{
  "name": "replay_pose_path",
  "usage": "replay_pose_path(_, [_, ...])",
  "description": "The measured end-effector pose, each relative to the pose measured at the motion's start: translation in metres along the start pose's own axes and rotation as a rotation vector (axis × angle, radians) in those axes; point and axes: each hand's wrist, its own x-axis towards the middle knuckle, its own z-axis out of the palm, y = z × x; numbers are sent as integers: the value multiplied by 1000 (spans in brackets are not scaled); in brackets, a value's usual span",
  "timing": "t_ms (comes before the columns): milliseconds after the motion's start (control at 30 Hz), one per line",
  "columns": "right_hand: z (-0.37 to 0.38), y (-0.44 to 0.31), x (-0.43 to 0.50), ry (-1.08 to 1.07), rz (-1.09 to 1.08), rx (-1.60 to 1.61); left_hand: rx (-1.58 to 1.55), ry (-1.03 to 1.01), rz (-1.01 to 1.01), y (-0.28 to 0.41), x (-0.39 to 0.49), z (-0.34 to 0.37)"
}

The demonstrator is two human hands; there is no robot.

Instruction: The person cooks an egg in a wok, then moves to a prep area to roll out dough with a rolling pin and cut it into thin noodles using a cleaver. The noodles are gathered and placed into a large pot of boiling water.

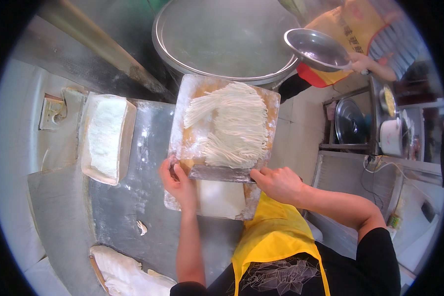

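A floured wooden board carries cut noodles, laid in overlapping bundles. On the board's near end lies a pale flat dough sheet. My right hand grips a cleaver by its handle end. The dark cleaver blade lies crosswise, between the noodles and the dough sheet. My left hand is curled at the board's left edge, close to the blade's far end. Its grip is partly hidden.
Beyond the board stands a large steaming pot. Another person's hand holds a metal bowl beside it. On the grey table are a flour-filled tub, a dough scrap and a white cloth-like heap.
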Motion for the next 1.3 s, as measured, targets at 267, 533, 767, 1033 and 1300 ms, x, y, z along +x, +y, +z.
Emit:
replay_pose_path(267, [-4, 16, -10, 27, -15, -46, -32, -59, 11, 9, 22, 16])
replay_pose_path(533, [-8, 44, -10, 164, -38, -156, 156, -205, 312, 16, 75, 64])
replay_pose_path(767, [4, 29, -45, 333, 74, 404, 135, -219, 288, 23, 70, 67])
replay_pose_path(1033, [49, 80, -68, 630, 471, 1563, 289, -209, 373, 43, 35, 86])
replay_pose_path(1300, [46, 129, -24, 560, 482, 1636, 188, 47, -9, 75, -66, 136])
